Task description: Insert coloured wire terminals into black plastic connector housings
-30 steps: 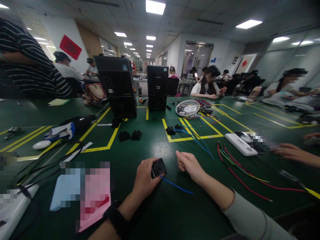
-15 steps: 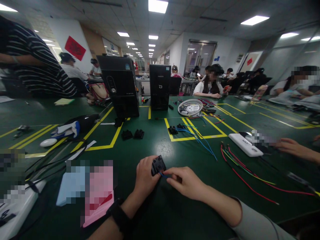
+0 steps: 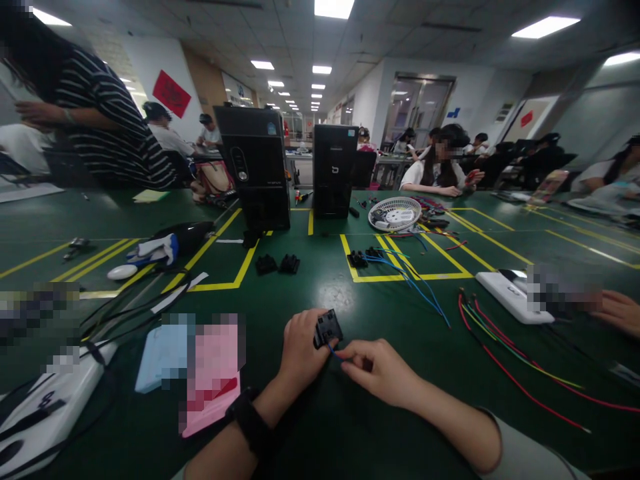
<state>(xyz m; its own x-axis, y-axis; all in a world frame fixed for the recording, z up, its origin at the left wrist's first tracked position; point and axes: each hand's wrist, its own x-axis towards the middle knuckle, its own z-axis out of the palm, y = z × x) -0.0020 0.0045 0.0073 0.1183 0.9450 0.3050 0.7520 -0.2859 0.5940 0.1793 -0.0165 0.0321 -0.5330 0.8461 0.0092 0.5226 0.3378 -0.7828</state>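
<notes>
Black block (image 3: 327, 326) is between the pink packet (image 3: 215, 357) and coloured wires (image 3: 520, 355).

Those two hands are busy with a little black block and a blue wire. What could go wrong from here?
The blue wire might bend or slip, since it seems held only by a small pinch of the right hand. The black block could twist if the wire is tugged, as only the left hand grips it.
</notes>
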